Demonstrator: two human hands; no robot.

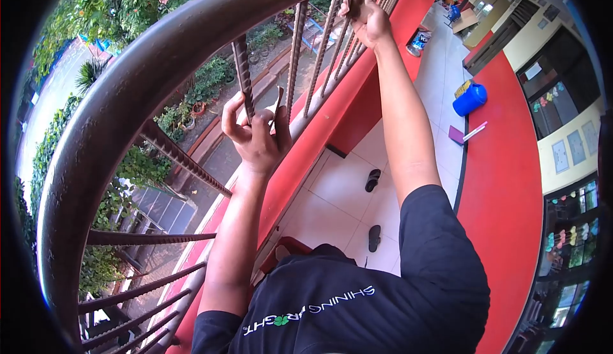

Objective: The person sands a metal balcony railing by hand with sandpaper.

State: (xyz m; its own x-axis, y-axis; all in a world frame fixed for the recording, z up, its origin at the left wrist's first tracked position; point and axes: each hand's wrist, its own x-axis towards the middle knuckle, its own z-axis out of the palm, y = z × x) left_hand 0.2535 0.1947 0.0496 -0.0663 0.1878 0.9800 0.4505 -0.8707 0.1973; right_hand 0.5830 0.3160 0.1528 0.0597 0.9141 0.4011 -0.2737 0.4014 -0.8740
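My left hand (258,138) is closed around the lower part of a ribbed steel bar (241,66) of the railing. A thin, dark, curled piece of sheet, perhaps sandpaper (279,103), sticks up between its fingers. Farther along the railing, my right hand (370,23) is raised at another group of ribbed bars (329,31), its fingers bent in. A small dark piece (353,7) shows in its grip; its kind cannot be made out. Above both hands curves the thick brown handrail (128,53).
A red ledge (300,156) runs under the bars. Two dark slippers (374,238) lie apart on the tiled floor (338,191). A blue container (469,100), a can (418,41) and a purple item (456,135) stand farther right. Plants (214,76) grow beyond the railing.
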